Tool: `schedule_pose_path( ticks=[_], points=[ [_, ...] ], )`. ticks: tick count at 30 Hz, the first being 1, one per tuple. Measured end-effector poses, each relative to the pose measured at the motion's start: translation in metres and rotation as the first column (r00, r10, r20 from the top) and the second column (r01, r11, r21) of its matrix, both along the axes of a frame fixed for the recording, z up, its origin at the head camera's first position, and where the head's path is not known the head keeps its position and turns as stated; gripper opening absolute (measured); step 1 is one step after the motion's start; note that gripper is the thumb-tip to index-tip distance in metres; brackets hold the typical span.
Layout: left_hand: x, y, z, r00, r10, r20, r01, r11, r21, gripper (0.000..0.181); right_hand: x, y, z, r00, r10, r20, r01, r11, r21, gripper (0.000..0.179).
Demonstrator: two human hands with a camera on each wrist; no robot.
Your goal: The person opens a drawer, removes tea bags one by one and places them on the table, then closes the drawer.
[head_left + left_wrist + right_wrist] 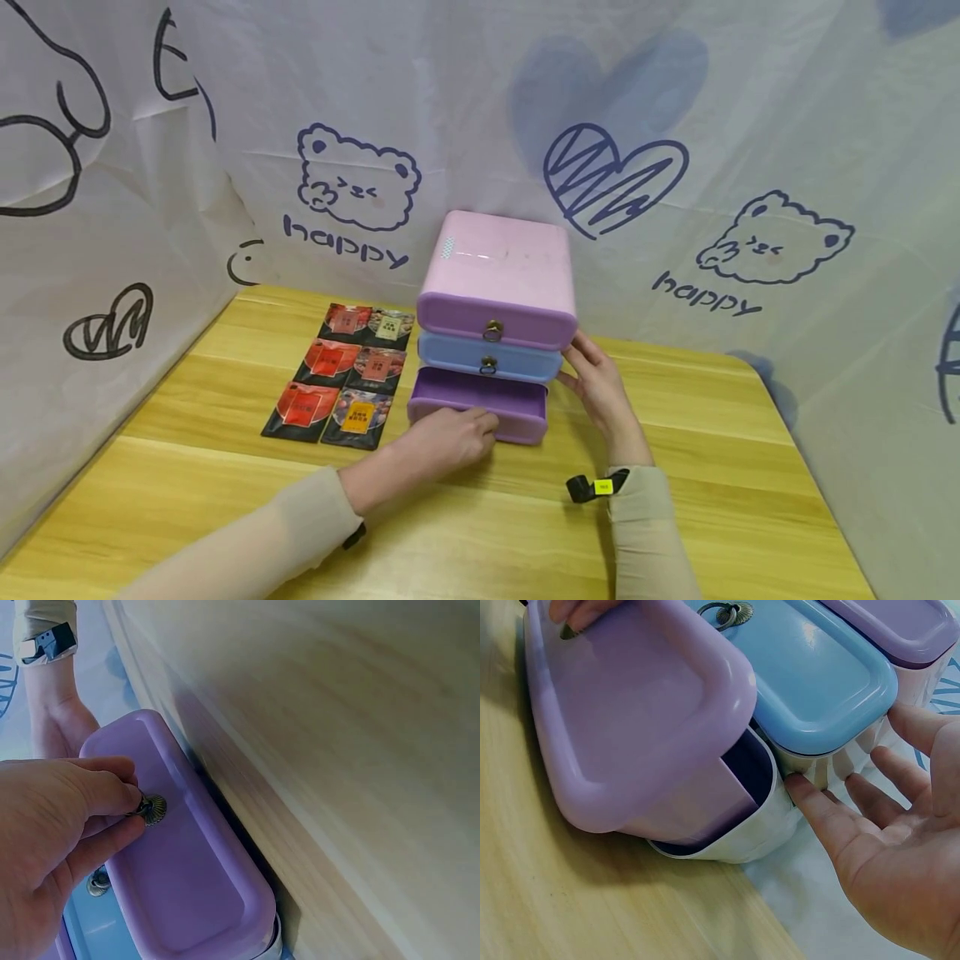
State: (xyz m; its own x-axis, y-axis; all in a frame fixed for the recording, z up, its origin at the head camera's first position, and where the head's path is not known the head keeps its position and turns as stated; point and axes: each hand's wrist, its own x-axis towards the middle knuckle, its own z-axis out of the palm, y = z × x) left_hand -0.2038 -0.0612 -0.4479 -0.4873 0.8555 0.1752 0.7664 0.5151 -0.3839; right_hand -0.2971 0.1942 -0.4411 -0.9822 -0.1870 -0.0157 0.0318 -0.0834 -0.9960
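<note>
A small chest of drawers (498, 258) stands against the back cloth, pink on top with purple, blue and purple drawer fronts. Its bottom purple drawer (517, 427) is pulled part way out; the inside that shows holds nothing. My left hand (456, 440) pinches the shell-shaped metal knob (155, 809) of that drawer between thumb and fingers. The blue middle drawer (829, 682) and the top purple drawer (450, 315) are closed. On the chest's right side rests my right hand (889, 817), its fingertips touching the casing beside the blue drawer.
Several dark packets with red, pale and orange labels lie in two columns on the wooden table (675, 433), left of the chest; one is an orange-labelled packet (358, 418). White cloth (480, 100) printed with bears and hearts hangs behind and at the sides.
</note>
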Motion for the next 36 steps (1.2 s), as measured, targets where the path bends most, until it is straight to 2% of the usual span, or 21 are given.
schedule_pose_path(
  ticks=[15, 36],
  points=[
    [-0.013, 0.005, -0.005, 0.999, 0.047, -0.002, -0.047, 0.997, 0.059, 0.022, 0.0, -0.001, -0.001, 1.0, -0.005, -0.001, 0.005, 1.0, -0.016, 0.055],
    [-0.031, 0.011, -0.006, 0.995, 0.104, -0.001, -0.103, 0.988, 0.117, 0.018, -0.001, 0.0, -0.002, 1.0, -0.008, 0.005, 0.008, 1.0, -0.017, 0.055]
  ],
)
